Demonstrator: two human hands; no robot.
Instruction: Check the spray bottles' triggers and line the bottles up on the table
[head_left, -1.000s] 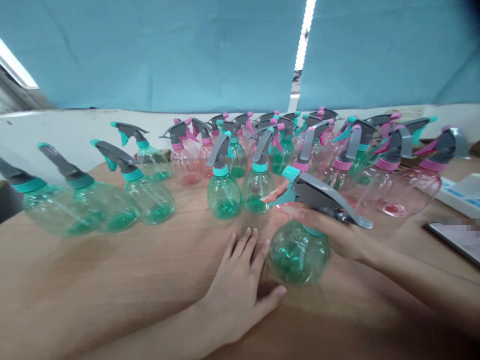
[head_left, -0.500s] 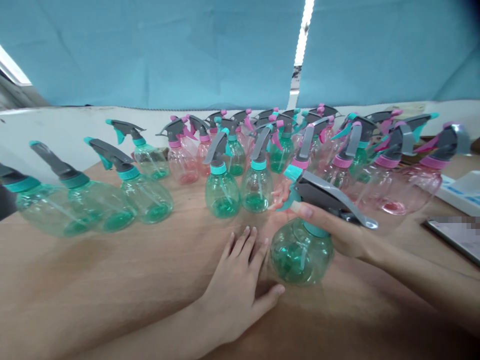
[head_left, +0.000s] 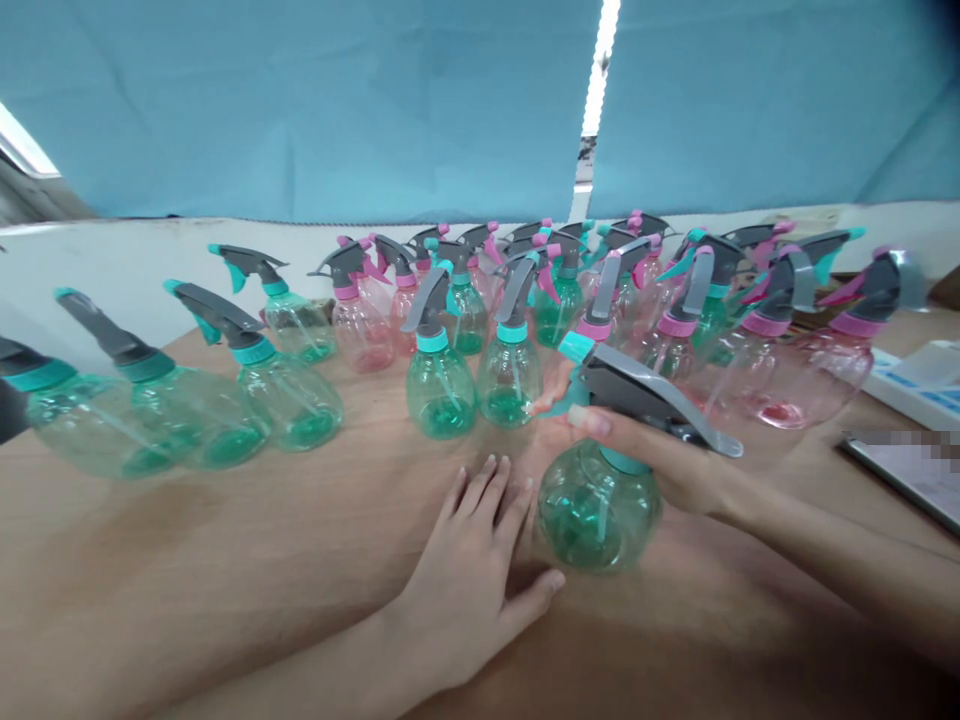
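My right hand [head_left: 645,450] is wrapped round the neck of a green spray bottle [head_left: 600,510], its thumb across the front below the grey and teal trigger head. Some of its fingers are hidden behind the bottle. To the left of that bottle, my left hand [head_left: 480,560] lies flat on the wooden table [head_left: 315,560] with fingers stretched out, holding nothing. Just beyond my fingertips stand two green spray bottles side by side, a left one [head_left: 441,395] and a right one [head_left: 510,380].
Several green spray bottles [head_left: 289,395] stand at the left. Pink and green ones, among them a pink bottle [head_left: 364,330], crowd the back and right. A phone [head_left: 907,480] and a white box [head_left: 919,385] lie at the right edge. A blue cloth [head_left: 375,110] hangs behind.
The whole view has shifted slightly, so things sit a little further left. Both hands keep their poses, the right one still round the green spray bottle.
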